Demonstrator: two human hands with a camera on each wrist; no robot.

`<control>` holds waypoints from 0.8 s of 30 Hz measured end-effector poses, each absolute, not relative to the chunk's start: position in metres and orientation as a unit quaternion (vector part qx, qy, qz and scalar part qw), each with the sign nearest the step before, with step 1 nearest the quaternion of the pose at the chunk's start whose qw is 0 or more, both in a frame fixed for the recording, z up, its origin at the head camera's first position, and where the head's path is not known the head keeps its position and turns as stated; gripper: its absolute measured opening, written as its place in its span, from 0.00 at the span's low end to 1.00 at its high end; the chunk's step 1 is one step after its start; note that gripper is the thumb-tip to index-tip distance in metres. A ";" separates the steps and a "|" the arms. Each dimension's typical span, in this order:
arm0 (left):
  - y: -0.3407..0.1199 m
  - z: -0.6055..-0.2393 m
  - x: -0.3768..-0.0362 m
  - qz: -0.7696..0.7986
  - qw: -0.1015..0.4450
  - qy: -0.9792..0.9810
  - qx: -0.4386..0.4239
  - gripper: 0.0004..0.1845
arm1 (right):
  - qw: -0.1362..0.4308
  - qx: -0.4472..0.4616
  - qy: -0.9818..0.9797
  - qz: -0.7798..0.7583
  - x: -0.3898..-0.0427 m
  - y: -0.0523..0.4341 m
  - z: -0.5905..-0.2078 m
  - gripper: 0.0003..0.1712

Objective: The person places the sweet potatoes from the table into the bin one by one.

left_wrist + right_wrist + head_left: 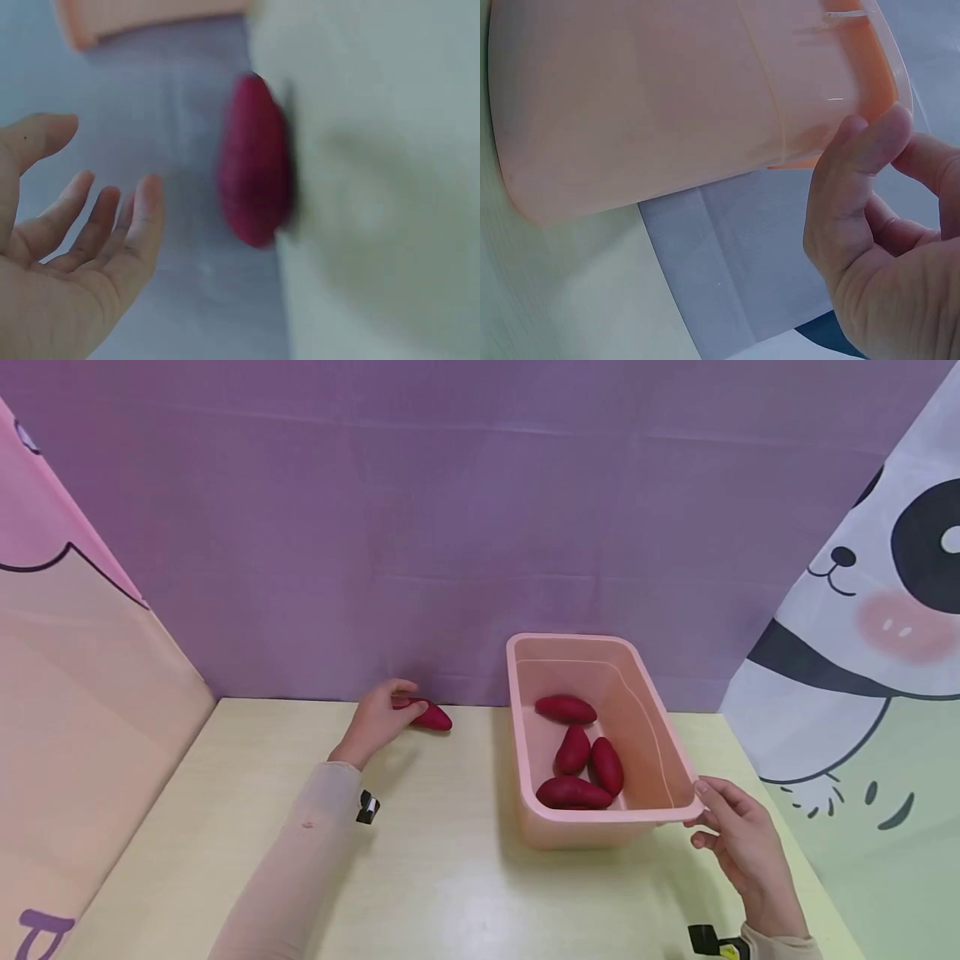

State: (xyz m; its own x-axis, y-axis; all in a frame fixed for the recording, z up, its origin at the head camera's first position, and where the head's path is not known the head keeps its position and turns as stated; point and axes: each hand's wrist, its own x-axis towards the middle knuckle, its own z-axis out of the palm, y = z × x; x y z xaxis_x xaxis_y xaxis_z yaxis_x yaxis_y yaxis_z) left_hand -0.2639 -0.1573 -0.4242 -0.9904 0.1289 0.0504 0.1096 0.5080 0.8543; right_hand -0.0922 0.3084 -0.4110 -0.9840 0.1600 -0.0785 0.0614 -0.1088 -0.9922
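Now: left hand (378, 717) open beside loose sweet potato (432, 717).
We see right hand (738, 839) pinching the pink tub (600, 827) corner, apparently steadying it.

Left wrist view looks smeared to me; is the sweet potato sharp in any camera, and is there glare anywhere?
Left wrist view: the sweet potato is blurred, the left hand somewhat sharper. Head view: sharp and evenly lit, soft shadows beside the pink bin, a faint sheen on the table. Right wrist view: bin wall soft at close range, the right hand fairly clear.
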 end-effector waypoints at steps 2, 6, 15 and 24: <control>-0.168 -0.437 -0.270 0.495 0.003 0.867 0.053 0.26 | 0.033 -0.083 -0.667 0.740 -0.093 0.308 -0.411 0.07; -0.187 -0.464 -0.284 0.501 0.009 0.865 0.019 0.29 | 0.035 -0.080 -0.666 0.740 -0.094 0.309 -0.411 0.07; -0.195 -0.500 -0.300 0.551 0.068 0.832 -0.015 0.36 | 0.036 -0.083 -0.662 0.744 -0.092 0.308 -0.413 0.08; -0.183 -0.504 -0.306 0.601 0.089 0.795 -0.003 0.37 | 0.047 -0.077 -0.655 0.750 -0.091 0.307 -0.414 0.09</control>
State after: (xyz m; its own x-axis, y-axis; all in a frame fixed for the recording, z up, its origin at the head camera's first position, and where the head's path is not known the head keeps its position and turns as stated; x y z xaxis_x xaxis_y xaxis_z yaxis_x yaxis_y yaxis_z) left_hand -0.3061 -0.1829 -0.5039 -0.9842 0.1015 -0.1454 -0.1122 0.2787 0.9538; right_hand -0.0914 0.3071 -0.4141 -0.9838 0.1707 -0.0544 0.0309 -0.1374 -0.9900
